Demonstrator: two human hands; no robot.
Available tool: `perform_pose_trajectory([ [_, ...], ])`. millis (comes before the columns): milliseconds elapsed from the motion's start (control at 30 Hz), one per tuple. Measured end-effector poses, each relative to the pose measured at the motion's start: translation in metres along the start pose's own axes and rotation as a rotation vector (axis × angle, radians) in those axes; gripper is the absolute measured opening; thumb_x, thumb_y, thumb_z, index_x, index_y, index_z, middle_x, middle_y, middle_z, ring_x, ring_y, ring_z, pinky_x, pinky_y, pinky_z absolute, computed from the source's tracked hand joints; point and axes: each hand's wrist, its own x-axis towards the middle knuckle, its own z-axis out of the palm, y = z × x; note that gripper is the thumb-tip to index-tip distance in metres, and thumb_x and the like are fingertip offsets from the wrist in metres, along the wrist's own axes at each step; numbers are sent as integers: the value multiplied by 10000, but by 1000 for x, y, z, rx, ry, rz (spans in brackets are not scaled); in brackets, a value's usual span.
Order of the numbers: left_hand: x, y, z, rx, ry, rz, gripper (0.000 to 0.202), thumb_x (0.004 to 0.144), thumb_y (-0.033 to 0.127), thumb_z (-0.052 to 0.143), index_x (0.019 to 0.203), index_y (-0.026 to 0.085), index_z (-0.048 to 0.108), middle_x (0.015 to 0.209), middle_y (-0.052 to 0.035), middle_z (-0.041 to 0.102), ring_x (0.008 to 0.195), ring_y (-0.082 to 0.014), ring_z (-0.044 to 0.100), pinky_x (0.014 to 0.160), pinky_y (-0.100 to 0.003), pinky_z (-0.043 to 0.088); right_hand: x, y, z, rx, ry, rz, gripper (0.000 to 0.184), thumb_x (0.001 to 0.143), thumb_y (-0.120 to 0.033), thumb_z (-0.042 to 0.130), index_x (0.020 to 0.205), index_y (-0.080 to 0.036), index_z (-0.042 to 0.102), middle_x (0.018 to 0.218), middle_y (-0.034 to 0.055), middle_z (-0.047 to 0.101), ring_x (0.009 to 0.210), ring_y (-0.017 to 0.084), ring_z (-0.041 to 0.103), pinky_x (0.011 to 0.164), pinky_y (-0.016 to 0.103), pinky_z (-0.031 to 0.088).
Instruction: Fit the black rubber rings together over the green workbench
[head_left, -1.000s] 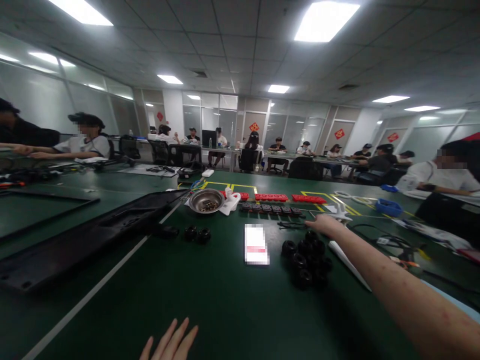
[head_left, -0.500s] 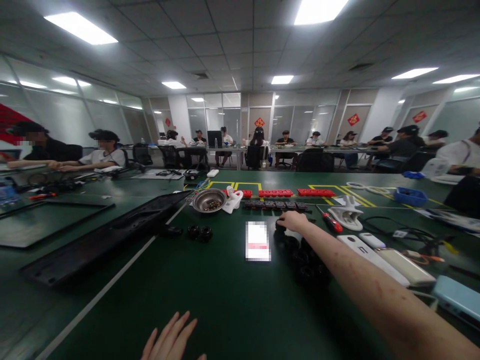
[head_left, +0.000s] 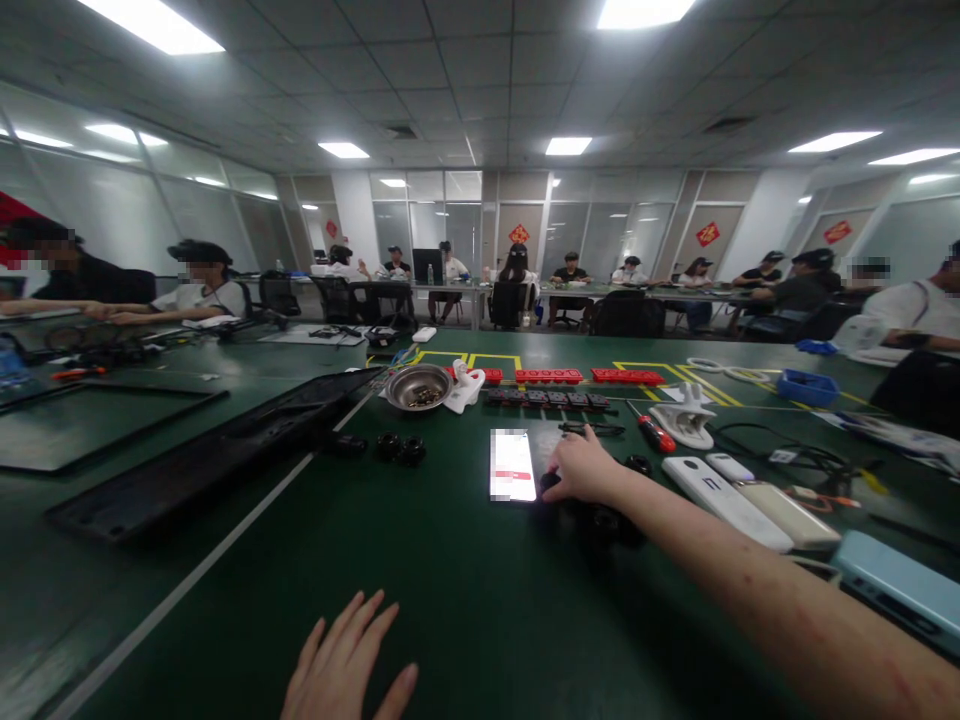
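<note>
My right hand (head_left: 583, 468) reaches over the table beside a lit phone (head_left: 513, 466). Its fingers are bent around a black round part (head_left: 550, 482), most of which they hide. More black round parts (head_left: 609, 522) lie beneath and beside my right forearm, partly covered. Low in the view, my left hand (head_left: 346, 655) is held with its fingers apart and nothing in it. Further off on the left, two black round parts sit side by side (head_left: 400, 449), next to a short black cylindrical piece (head_left: 349, 443).
A long black panel (head_left: 217, 450) lies on the left. Behind are a metal bowl (head_left: 418, 388) of small parts, a white plastic piece (head_left: 465, 386), red strips (head_left: 549, 376) and a black strip (head_left: 547, 399). On the right lie a screwdriver (head_left: 656, 432), power banks (head_left: 726, 502) and cables.
My right hand has come nearer to me and now sits close to the phone's right edge. My left hand shows more fully. The view has shifted slightly.
</note>
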Motion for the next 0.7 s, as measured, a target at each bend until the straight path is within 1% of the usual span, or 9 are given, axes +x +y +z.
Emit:
perform_pose_trajectory([
  [100,-3,4,-3,-14,15,-12,551,747,547,352,1175,216,458,1282,-69,408,1209,-272,306,980,-543,195,-31,-23,-5,36,41,-93,223,516,-378,719,632,-197,659,817,71,612,942,303,462,911,546,132],
  [167,-5,3,-3,-43,14,-12,550,741,553,360,1171,225,460,1279,-71,414,1206,-278,309,974,-557,186,-54,-41,-5,72,59,-167,217,530,-374,707,638,-191,657,838,73,607,925,291,471,908,531,161],
  [233,-5,2,-3,-77,17,-13,528,739,544,376,1152,232,481,1266,-71,435,1199,-282,324,974,-568,167,-74,-61,-2,117,71,-242,250,557,-374,687,719,-185,654,862,70,601,894,263,487,895,485,230],
  [300,-4,6,-8,-130,47,-31,490,752,518,374,1132,237,502,1249,-66,459,1191,-276,340,979,-560,167,-88,-78,4,205,58,-326,291,555,-387,678,772,-198,637,807,37,597,794,210,510,779,371,367],
  [333,-3,10,-12,-168,72,-48,477,759,509,366,1128,241,506,1244,-61,467,1193,-276,338,976,-554,187,-92,-84,8,380,55,-344,284,549,-356,682,775,-193,630,780,32,590,756,201,509,709,338,390],
  [433,6,36,-31,-305,139,-48,469,763,518,350,1146,278,477,1249,-32,460,1215,-290,290,921,-526,312,-93,-94,22,1015,65,-212,232,545,-292,663,743,-193,595,704,-5,561,653,156,494,587,269,384],
  [533,25,72,-43,-366,201,172,433,797,470,325,1132,245,484,1191,-54,500,1134,-252,409,896,-429,376,-84,-93,38,1323,84,-55,201,662,-356,508,787,-198,509,622,-36,500,511,110,454,432,210,342],
  [633,52,100,-31,-276,196,398,464,801,466,324,1158,195,445,1123,-92,531,997,-237,505,830,-379,418,-76,-88,54,1463,146,76,274,750,-430,321,803,-193,448,561,-51,430,394,82,383,336,184,267],
  [700,69,107,-12,-205,148,519,499,766,489,388,1157,183,430,1073,-93,556,952,-246,524,798,-368,425,-72,-83,64,1523,176,131,317,747,-483,326,728,-186,436,520,-57,407,362,71,363,318,180,249],
])
